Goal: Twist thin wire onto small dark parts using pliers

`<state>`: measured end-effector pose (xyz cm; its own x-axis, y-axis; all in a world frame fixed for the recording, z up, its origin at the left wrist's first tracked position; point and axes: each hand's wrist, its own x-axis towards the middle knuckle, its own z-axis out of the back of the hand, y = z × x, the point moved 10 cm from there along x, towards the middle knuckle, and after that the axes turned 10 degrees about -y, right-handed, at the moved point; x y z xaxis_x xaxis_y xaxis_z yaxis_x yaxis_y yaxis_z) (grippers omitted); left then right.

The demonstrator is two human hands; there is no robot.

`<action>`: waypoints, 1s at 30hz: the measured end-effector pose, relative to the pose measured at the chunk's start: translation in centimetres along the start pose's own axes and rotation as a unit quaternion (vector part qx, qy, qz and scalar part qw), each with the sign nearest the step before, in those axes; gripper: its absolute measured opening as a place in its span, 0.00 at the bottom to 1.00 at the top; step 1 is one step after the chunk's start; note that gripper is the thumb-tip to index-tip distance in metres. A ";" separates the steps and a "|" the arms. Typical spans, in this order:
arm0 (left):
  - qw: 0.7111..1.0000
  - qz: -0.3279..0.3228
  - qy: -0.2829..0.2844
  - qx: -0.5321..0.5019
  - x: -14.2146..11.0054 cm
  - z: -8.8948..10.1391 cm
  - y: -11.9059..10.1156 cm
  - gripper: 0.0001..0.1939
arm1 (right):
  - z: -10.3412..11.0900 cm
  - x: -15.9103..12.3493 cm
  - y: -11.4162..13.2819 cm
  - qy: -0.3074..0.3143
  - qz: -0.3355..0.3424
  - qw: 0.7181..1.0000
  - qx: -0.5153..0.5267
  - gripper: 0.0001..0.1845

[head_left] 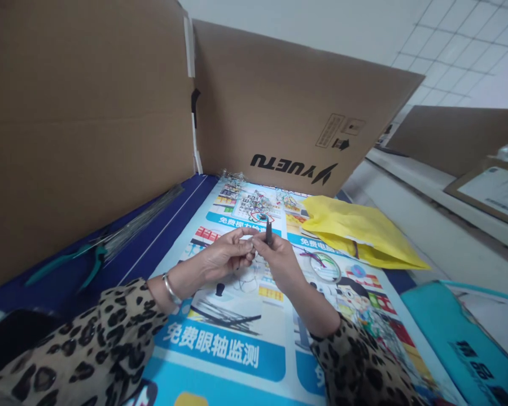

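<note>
My left hand (pixel 228 252) and my right hand (pixel 279 256) meet over a printed poster (pixel 237 338) on the table. The left fingers pinch a thin piece of wire that I can barely make out. A small dark tool (pixel 269 232) stands upright in my right hand, its tip pointing up, and the fingers are closed round it. The two hands touch at the fingertips. A silver bangle sits on my left wrist. Both sleeves are leopard print.
Teal-handled pliers (pixel 84 259) lie at the left beside a bundle of thin wires (pixel 144 220). Cardboard walls (pixel 88 124) stand behind and to the left. A yellow bag (pixel 355 228), a clear tape roll (pixel 325 266) and a teal bag (pixel 457 338) lie to the right.
</note>
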<state>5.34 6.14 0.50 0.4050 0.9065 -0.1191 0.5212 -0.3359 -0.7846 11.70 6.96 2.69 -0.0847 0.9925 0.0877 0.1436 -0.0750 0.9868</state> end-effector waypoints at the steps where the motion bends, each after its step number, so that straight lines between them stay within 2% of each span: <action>1: 1.000 0.003 0.002 0.007 0.0 -0.1 0.1 0.20 | -0.1 0.0 0.1 0.003 0.000 1.000 -0.005 0.10; 5: 0.998 -0.004 -0.008 0.061 0.3 0.6 -0.3 0.18 | 0.8 0.3 1.3 -0.012 0.043 0.993 -0.106 0.09; 8: 0.992 -0.038 -0.051 0.108 0.7 1.9 -1.6 0.13 | 2.2 0.7 2.7 -0.049 0.110 0.952 -0.282 0.10; 11: 0.974 -0.072 -0.070 0.203 0.9 2.2 -2.7 0.13 | 2.6 0.9 2.9 -0.051 0.131 0.917 -0.373 0.11; 15: 0.947 -0.098 -0.062 0.301 0.8 1.7 -3.1 0.11 | 2.3 1.0 2.2 -0.038 0.128 0.910 -0.394 0.11; 22: 0.937 -0.123 -0.115 0.305 1.0 2.5 -3.3 0.10 | 1.9 1.0 1.4 -0.015 0.119 0.936 -0.331 0.09; 30: 0.938 -0.144 -0.140 0.284 1.1 3.1 -2.8 0.09 | 2.2 1.1 1.0 -0.034 0.099 0.940 -0.325 0.08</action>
<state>1.98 8.85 0.73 0.0548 0.9970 0.0550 0.0630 0.0515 -0.9967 13.91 8.19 3.44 -0.0538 0.9549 0.2921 -0.4849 -0.2807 0.8283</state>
